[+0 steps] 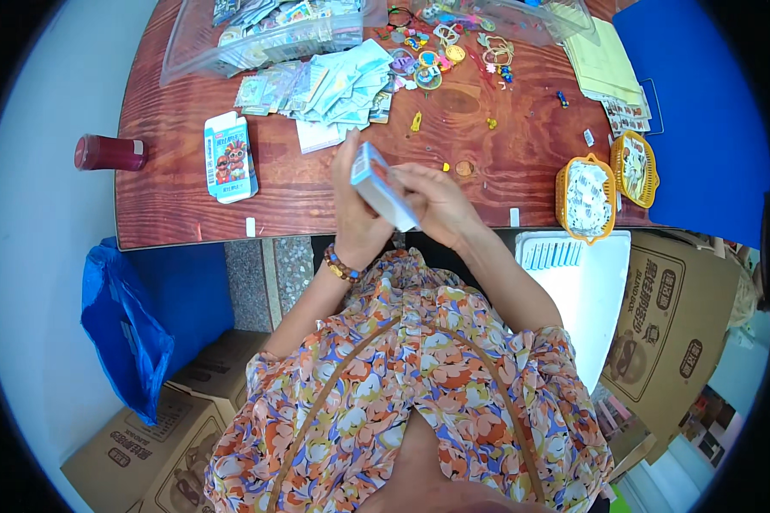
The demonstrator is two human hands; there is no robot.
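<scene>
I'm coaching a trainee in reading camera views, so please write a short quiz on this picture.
1. True or false: the left hand and the right hand both touch the small box.
2. How many yellow-orange baskets are visible?
3. What lies left of the light-blue box on the table?
A) scissors
B) a dark red cylinder
C) a green mug

Key: 1 true; 2 two; 3 B.
</scene>
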